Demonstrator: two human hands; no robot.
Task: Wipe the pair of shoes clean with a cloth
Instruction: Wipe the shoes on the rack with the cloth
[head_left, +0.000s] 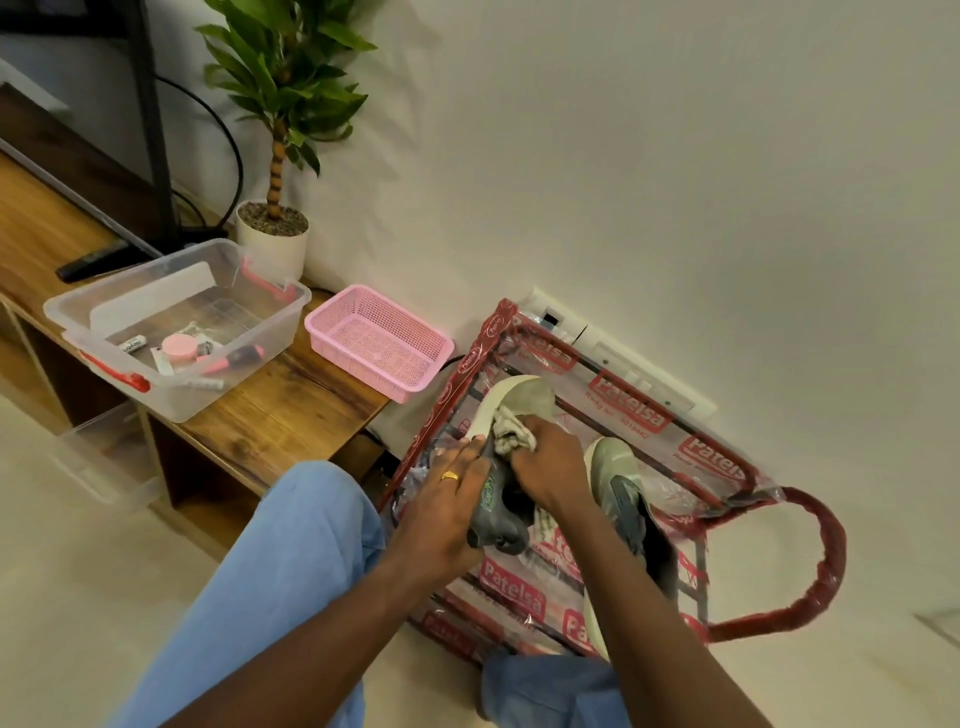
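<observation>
Currently your left hand (452, 499) is wrapped over the dark grey side of the first shoe (519, 397), fingers curled round it, with a gold ring showing on one finger. Your right hand (550, 462) is clenched round a bunched pale cloth (511, 434) and presses it against that shoe's upper, just behind the pale toe. The toe points far and left, away from you.

The second shoe (618, 483) lies just to the right of your right hand, toe also pointing away, with your right forearm crossing over its heel end. Both shoes sit above a red frame (470, 384) wrapped in clear printed plastic, which stands on the floor against the wall. Whether the first shoe touches the frame or is lifted off it, you cannot tell from this view.

To the left, a wooden worktop (291, 395) carries a pink basket (374, 376) at its right end and a clear plastic box (228, 384) with red clips beside it, holding small items. A potted plant (283, 78) stands at the far edge, and a black remote (93, 260) lies at the far left.
</observation>
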